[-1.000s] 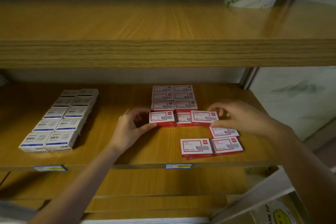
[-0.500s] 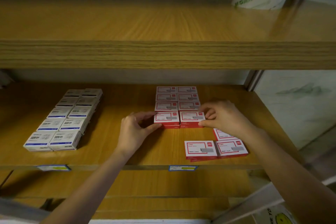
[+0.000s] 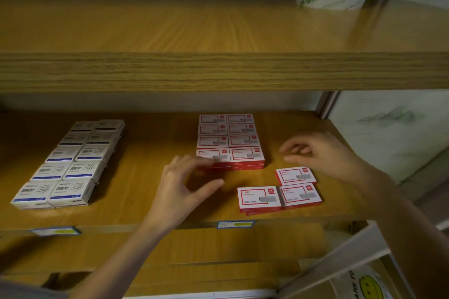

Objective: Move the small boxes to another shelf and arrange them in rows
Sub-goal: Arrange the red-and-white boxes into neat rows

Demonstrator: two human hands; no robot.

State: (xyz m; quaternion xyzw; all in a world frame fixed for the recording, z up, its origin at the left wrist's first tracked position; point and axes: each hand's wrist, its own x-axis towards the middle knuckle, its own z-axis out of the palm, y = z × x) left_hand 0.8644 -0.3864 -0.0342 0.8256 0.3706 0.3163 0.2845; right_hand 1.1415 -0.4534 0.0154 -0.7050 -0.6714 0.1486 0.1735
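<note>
Rows of red boxes (image 3: 229, 141) on the shelf (image 3: 145, 216) just gained a fourth pair; my left grip (image 3: 184, 184) and right grip (image 3: 315, 153) have let go, loosely open, empty. Three strays (image 3: 258, 198) wait near the front edge.

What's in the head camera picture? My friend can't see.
A left hand and a right hand, both empty, flank a neat block of red boxes on a wooden shelf. In front lie three loose red boxes; white boxes sit left.
</note>
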